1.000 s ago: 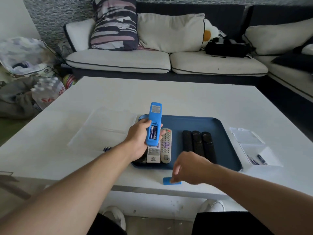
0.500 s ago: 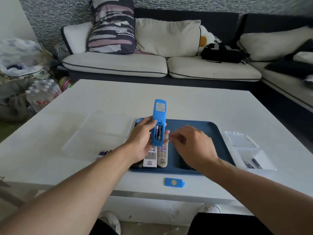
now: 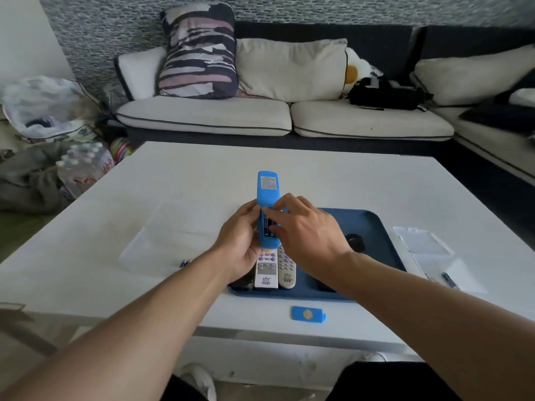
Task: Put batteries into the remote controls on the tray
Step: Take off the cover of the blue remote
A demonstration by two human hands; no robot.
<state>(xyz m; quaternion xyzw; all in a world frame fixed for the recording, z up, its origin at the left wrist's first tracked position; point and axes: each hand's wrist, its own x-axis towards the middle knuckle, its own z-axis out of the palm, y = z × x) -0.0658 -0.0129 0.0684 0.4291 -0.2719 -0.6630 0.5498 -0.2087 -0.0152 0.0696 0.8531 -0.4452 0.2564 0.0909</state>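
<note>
Blue remote [image 3: 267, 198] held upright, back open, batteries [image 3: 267, 227] in; two pale remotes [image 3: 275, 267] flat on tray [image 3: 373, 227], cover [image 3: 308, 314] near.

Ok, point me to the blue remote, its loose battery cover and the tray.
blue remote [image 3: 267, 189]: head view, upper back, just below the label.
battery cover [image 3: 307, 314]: head view, middle of the cover, lying on the table.
tray [image 3: 373, 224]: head view, bare floor near the far right corner.

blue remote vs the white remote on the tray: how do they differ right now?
The blue remote is held up off the tray between the left hand and right hand; the white remote lies flat on the tray. The blue one shows its back, with the battery bay open; the white one shows its buttons. Both are slim and point away from the person.
</note>
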